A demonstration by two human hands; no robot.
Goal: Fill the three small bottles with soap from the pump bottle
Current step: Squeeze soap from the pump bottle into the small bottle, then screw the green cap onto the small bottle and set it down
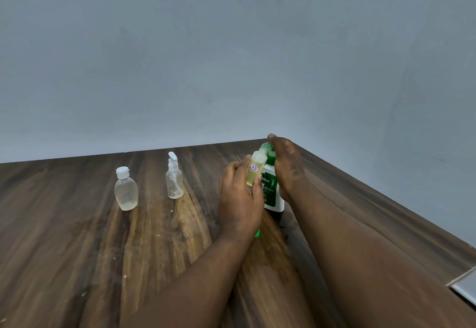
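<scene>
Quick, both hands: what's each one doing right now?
Left hand: closed around the small labelled bottle, holding it up at the pump spout.
Right hand: resting on top of the pump bottle, palm over the pump.

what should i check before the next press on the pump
1. Small labelled bottle gripped firmly in the left hand: ok.
2. Its open mouth sits right under the pump nozzle: cannot tell, the right hand hides the spout.
3. Right hand on top of the pump bottle: ok.
4. Pump bottle standing upright on the table: ok.
5. Room left in the held bottle: cannot tell exactly, yellowish liquid already fills much of it.
6. Capped bottle and spray bottle standing clear to the left: ok.
</scene>
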